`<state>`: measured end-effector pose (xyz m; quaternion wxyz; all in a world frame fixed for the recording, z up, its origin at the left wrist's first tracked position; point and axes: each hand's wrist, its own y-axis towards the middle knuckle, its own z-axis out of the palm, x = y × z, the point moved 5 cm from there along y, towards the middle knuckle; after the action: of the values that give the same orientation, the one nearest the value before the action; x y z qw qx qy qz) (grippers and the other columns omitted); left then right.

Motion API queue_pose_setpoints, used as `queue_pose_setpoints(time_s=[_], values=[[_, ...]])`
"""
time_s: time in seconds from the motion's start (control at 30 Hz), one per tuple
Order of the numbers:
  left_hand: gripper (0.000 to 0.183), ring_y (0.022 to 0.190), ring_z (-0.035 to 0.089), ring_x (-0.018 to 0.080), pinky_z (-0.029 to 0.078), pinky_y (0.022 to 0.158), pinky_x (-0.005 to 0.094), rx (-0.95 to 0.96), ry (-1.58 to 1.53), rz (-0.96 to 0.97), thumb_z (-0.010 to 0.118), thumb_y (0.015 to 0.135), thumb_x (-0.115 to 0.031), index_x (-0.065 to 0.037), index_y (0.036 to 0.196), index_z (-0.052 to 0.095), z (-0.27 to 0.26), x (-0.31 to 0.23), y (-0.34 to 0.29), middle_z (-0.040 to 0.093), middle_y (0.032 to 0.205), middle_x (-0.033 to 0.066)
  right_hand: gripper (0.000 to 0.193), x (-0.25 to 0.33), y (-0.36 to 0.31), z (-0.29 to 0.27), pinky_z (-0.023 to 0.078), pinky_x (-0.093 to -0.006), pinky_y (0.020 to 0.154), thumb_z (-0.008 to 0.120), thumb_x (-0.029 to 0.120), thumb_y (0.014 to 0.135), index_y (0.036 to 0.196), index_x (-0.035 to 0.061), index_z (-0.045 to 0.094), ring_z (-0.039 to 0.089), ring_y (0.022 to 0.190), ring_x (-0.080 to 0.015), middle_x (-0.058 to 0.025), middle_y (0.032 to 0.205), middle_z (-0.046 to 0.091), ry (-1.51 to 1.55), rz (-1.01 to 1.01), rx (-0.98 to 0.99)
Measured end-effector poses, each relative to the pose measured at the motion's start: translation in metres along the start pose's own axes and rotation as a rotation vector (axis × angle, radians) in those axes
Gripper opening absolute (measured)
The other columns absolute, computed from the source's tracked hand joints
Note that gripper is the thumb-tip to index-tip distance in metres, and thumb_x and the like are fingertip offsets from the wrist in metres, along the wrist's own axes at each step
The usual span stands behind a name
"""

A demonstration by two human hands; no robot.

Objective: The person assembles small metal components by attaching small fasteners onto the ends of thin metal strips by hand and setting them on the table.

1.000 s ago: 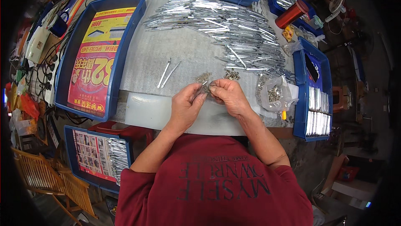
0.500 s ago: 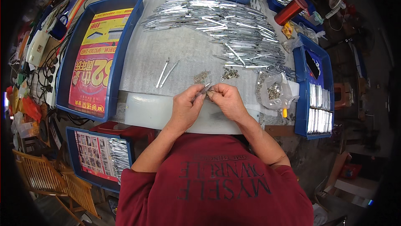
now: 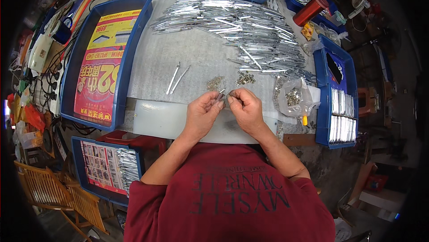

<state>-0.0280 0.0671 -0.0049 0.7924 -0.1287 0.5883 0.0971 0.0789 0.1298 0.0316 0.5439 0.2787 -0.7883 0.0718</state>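
Over the front edge of the worktable, my left hand (image 3: 201, 114) is closed on a slim silver metal strip (image 3: 221, 91), whose tip pokes out past the fingertips. My right hand (image 3: 247, 112) is just beside it, thumb and fingers pinched; whatever it holds is too small to make out. A narrow gap separates the two hands. Just beyond them lie a loose heap of small brass-coloured pieces (image 3: 215, 83) and a darker heap of small metal pieces (image 3: 245, 79). Two silver strips (image 3: 174, 79) lie side by side to the left.
A large pile of silver strips (image 3: 232, 23) spreads across the back of the table. An open plastic bag of small metal parts (image 3: 293, 97) sits at right. Blue trays stand left (image 3: 121, 94), right (image 3: 318, 108) and lower left (image 3: 77, 161). A red cylinder (image 3: 310, 9) lies at back right.
My right hand has drawn slightly away from my left hand, opening a gap between the fingertips. My left hand stays nearly in place with the metal strip.
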Motion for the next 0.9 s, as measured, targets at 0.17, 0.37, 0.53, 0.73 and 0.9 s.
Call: queue_pose_setpoints(time_s=[0.17, 0.37, 0.53, 0.73, 0.9], values=[[0.019, 0.053, 0.039, 0.0005, 0.029, 0.043, 0.0145, 0.041, -0.002, 0.021, 0.051, 0.082, -0.003, 0.002, 0.1, 0.051, 0.005, -0.003, -0.002, 0.053, 0.071, -0.0022, 0.004, 0.005, 0.001, 0.001, 0.042, -0.0326, 0.052, 0.054, 0.001, 0.071, 0.073, -0.0018, 0.053, 0.052, 0.057, -0.0242, -0.012, 0.065, 0.053, -0.066, -0.164, -0.074], [0.017, 0.053, 0.038, 0.0004, 0.029, 0.043, 0.0146, 0.03, 0.075, 0.042, 0.051, 0.083, -0.004, 0.002, 0.099, 0.052, 0.006, 0.0, -0.003, 0.051, 0.069, -0.0031, 0.004, 0.004, -0.001, 0.002, 0.042, -0.0334, 0.053, 0.054, 0.001, 0.071, 0.072, -0.0016, 0.052, 0.052, 0.059, -0.0253, -0.0119, 0.066, 0.053, -0.099, -0.2, -0.078], [0.016, 0.058, 0.044, 0.0016, 0.036, 0.048, 0.0156, 0.005, 0.266, 0.125, 0.051, 0.082, -0.003, 0.003, 0.097, 0.052, 0.003, 0.001, -0.003, 0.054, 0.071, -0.0014, 0.004, 0.003, -0.002, 0.002, 0.042, -0.0321, 0.052, 0.054, 0.001, 0.071, 0.073, -0.0025, 0.053, 0.052, 0.057, -0.0233, -0.0123, 0.066, 0.054, -0.1, -0.174, -0.08], [0.015, 0.068, 0.052, 0.0046, 0.043, 0.059, 0.018, -0.033, 0.449, 0.177, 0.052, 0.081, -0.001, 0.005, 0.095, 0.053, 0.004, -0.003, -0.005, 0.058, 0.077, 0.0024, 0.01, -0.007, -0.003, 0.002, 0.042, -0.0281, 0.049, 0.054, 0.005, 0.075, 0.075, -0.0047, 0.054, 0.054, 0.056, -0.0178, -0.0124, 0.066, 0.054, 0.055, 0.036, -0.05], [0.015, 0.067, 0.052, 0.0043, 0.043, 0.057, 0.0179, -0.053, 0.477, 0.205, 0.052, 0.081, -0.001, 0.004, 0.095, 0.053, 0.006, -0.006, -0.006, 0.058, 0.074, 0.0026, 0.01, -0.004, -0.004, 0.002, 0.042, -0.0283, 0.05, 0.054, 0.005, 0.075, 0.075, -0.0046, 0.054, 0.054, 0.056, -0.0178, -0.0124, 0.066, 0.055, 0.03, 0.046, -0.066]])
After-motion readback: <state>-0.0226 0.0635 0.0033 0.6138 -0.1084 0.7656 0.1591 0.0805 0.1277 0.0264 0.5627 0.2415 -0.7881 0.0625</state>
